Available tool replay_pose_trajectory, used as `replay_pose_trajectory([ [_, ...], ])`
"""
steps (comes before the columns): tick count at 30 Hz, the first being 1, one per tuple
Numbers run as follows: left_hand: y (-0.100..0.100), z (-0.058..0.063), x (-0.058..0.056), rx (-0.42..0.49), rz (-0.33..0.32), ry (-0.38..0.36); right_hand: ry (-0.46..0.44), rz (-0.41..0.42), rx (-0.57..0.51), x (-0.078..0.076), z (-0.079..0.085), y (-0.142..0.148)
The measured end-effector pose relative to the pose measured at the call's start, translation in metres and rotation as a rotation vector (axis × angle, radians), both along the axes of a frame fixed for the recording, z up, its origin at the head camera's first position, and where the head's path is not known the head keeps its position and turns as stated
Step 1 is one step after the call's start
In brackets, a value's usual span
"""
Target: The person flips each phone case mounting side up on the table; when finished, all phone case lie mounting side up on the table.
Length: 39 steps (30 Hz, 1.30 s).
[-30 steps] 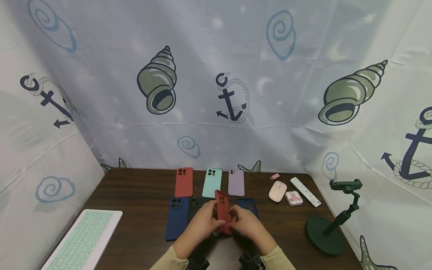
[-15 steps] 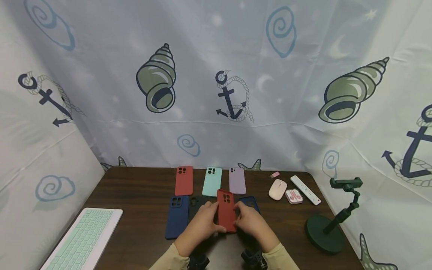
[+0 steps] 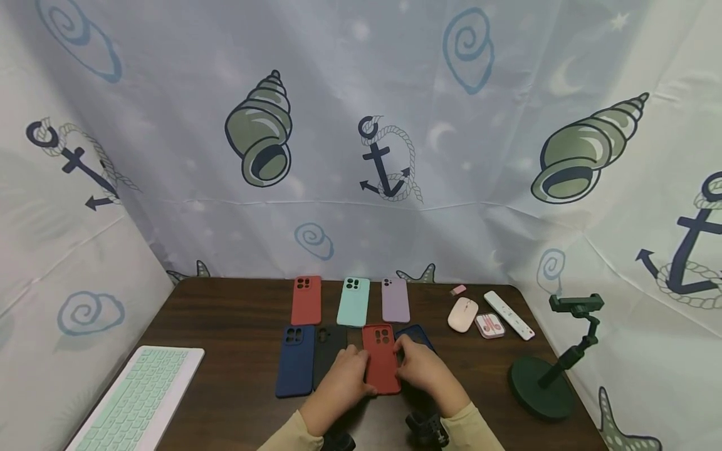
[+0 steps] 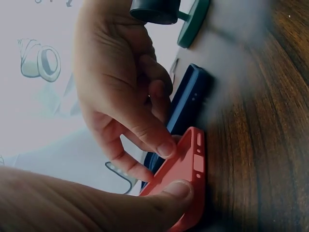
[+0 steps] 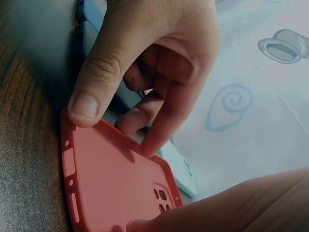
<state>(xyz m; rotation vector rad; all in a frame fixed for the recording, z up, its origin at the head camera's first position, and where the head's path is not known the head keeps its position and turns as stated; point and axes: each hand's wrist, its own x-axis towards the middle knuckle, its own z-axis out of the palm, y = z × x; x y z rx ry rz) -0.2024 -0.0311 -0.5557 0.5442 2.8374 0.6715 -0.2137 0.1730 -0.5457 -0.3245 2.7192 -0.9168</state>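
A red phone case (image 3: 382, 358) lies at the front of the table with its hollow inside facing up. My left hand (image 3: 341, 379) grips its left long side, the thumb at the near left corner and the fingers along the edge. On the opposite side my right hand (image 3: 426, 368) holds the rim between thumb and fingers. A blue case (image 4: 186, 99), also hollow side up, is partly hidden by the right hand. Left of the red one lie a black case (image 3: 333, 343), partly covered by my left hand, and a navy case (image 3: 294, 366).
Behind stand in a row another red case (image 3: 306, 300), a mint case (image 3: 353, 303) and a purple case (image 3: 395, 302). To the right are a mouse (image 3: 463, 315), an earphone box (image 3: 489, 326), a white remote-like bar (image 3: 509, 316) and a green stand (image 3: 543, 388). A keyboard (image 3: 138, 394) lies left.
The red case was tilted up between my hands. It has turned to face up, come down flat and moved slightly right, into line beside the black case.
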Motion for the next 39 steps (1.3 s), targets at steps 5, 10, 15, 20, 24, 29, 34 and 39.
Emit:
replay_pose_trajectory([
  [5, -0.002, 0.000, 0.001, 0.014, -0.023, 0.036, 0.018, -0.007, 0.029, 0.000, 0.003, -0.001],
  [10, -0.010, 0.004, -0.001, 0.038, -0.095, 0.090, 0.079, -0.072, -0.001, 0.002, 0.007, -0.006],
  [15, -0.032, 0.022, -0.004, 0.061, -0.163, 0.115, 0.126, -0.084, -0.161, 0.008, 0.004, -0.030],
  [20, -0.059, 0.048, -0.006, 0.069, -0.177, 0.109, -0.023, -0.030, -0.410, 0.020, -0.005, -0.057],
  [24, -0.079, 0.054, -0.014, 0.030, -0.161, 0.146, -0.188, -0.035, -0.612, 0.029, -0.014, -0.076],
  [29, -0.096, 0.044, -0.027, 0.006, -0.120, 0.126, -0.279, -0.055, -0.761, 0.037, -0.028, -0.090],
  [34, -0.101, 0.023, -0.036, -0.001, -0.104, 0.079, -0.284, -0.094, -0.817, 0.044, -0.039, -0.098],
  [39, -0.102, 0.012, -0.039, -0.043, -0.100, 0.059, -0.256, -0.079, -0.792, 0.048, -0.043, -0.103],
])
